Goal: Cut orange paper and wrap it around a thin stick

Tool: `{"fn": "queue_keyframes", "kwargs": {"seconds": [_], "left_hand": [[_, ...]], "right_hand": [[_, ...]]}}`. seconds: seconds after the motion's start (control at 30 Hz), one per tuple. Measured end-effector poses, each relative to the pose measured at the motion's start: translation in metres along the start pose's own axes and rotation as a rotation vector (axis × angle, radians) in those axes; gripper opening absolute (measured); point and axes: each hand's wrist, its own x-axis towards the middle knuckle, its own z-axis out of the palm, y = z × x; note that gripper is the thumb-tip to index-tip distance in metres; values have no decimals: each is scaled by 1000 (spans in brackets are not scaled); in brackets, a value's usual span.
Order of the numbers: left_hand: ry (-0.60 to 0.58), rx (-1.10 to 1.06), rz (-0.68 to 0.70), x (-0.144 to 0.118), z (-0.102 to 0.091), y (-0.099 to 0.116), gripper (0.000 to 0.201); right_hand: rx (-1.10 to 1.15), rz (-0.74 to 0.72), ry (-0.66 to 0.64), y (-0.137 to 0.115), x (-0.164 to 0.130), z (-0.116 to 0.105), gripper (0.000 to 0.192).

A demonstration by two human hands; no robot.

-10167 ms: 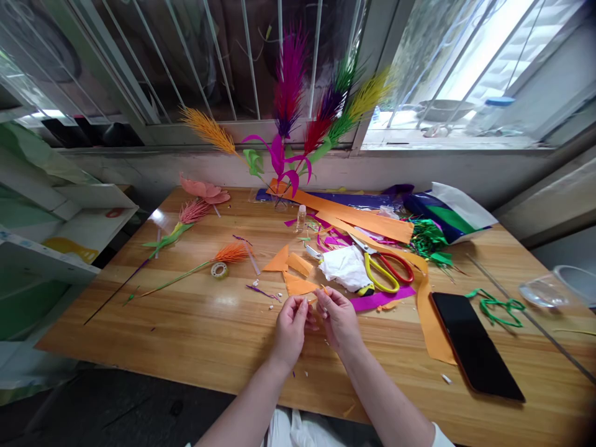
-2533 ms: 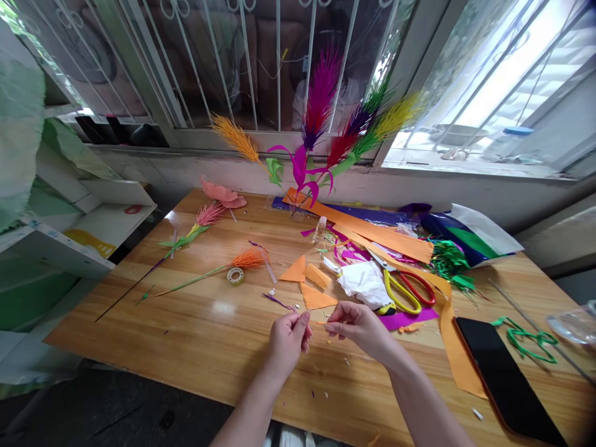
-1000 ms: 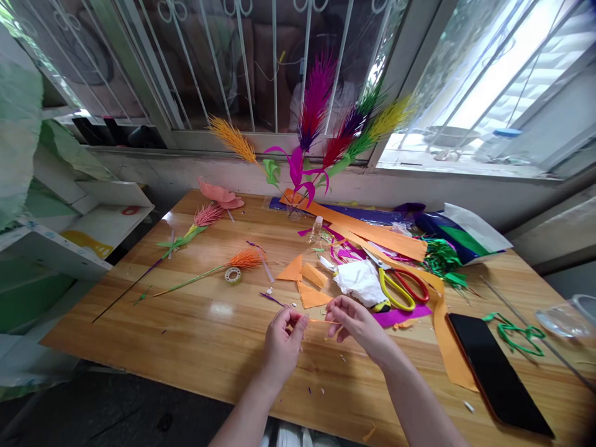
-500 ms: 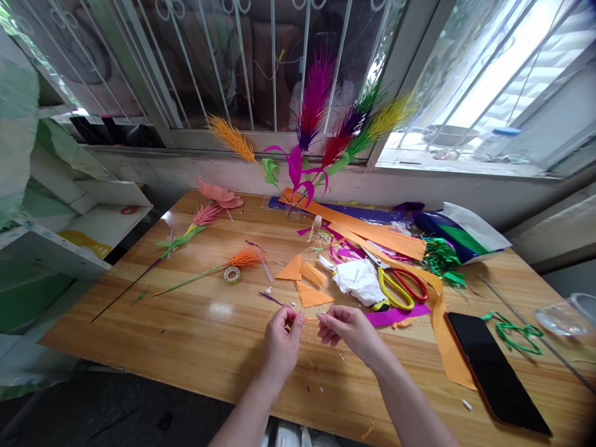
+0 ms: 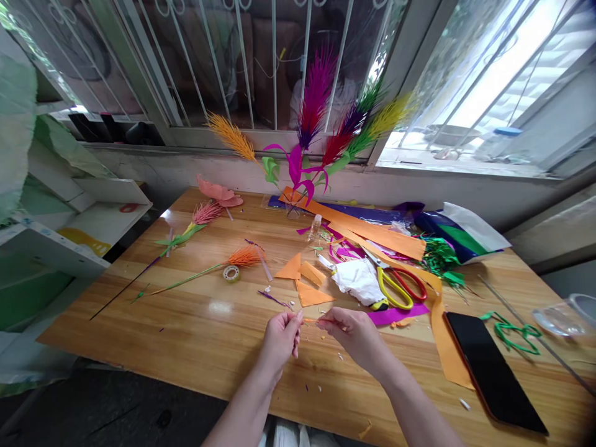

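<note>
Between my two hands runs a thin orange paper strip, stretched level just above the table. My left hand pinches its left end between thumb and fingertips. At the other end, my right hand closes on the strip with its fingertips, the palm turned down. Just beyond the hands lie cut orange paper pieces and a twisted purple scrap. An orange fringed paper flower stem rests further left, beside a roll of clear tape.
Scissors with red and yellow handles lie beside crumpled white paper. A black phone is at the right. Colourful paper plumes stand in a glass at the back. A pink flower stem lies at the left.
My right hand has tilted further palm-down. The orange strip now shows clearly between my fingertips, and the left hand's fingers have shifted slightly.
</note>
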Motion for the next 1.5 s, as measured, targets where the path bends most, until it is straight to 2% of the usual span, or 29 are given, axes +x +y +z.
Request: {"fn": "queue_keyframes", "kwargs": {"seconds": [0.13, 0.3, 0.4, 0.47, 0.57, 0.63, 0.7, 0.83, 0.9, 1.07, 1.3, 1.37, 1.43, 1.5], "left_hand": [[-65, -63, -80, -3, -1, 7, 38], [-149, -65, -191, -5, -6, 15, 37], [-164, -31, -198, -5, -7, 15, 36], [-134, -22, -161, -3, -7, 12, 36], [-4, -21, -25, 1, -7, 9, 38], [70, -15, 62, 3, -7, 8, 39], [92, -1, 110, 5, -8, 7, 39], [64, 52, 166, 5, -6, 5, 38], [53, 82, 197, 4, -6, 5, 37], [63, 102, 195, 3, -7, 5, 37], [123, 78, 110, 8, -12, 3, 37], [112, 64, 83, 9, -12, 4, 37], [104, 37, 53, 8, -13, 6, 37], [97, 11, 30, 7, -14, 9, 36]], "right_hand": [[-102, -116, 5, -2, 0, -7, 21], [-170, -244, -37, 9, -4, -7, 21], [-146, -328, -110, 18, -6, -7, 23], [-99, -337, -109, 22, -7, -10, 21], [27, -203, 26, 25, -6, -19, 17], [194, -59, 89, 26, -6, -23, 26], [409, 100, 55, 25, -5, -21, 33], [725, 425, -142, 17, -1, -3, 50], [780, 484, -164, 10, 3, 7, 51], [720, 379, -47, 2, 10, 17, 40], [379, 173, -23, 8, 4, 15, 17], [195, 54, 5, 10, 3, 12, 13], [15, -127, 52, 12, 2, 9, 13], [-81, -286, 83, 15, 1, 8, 14]]}}
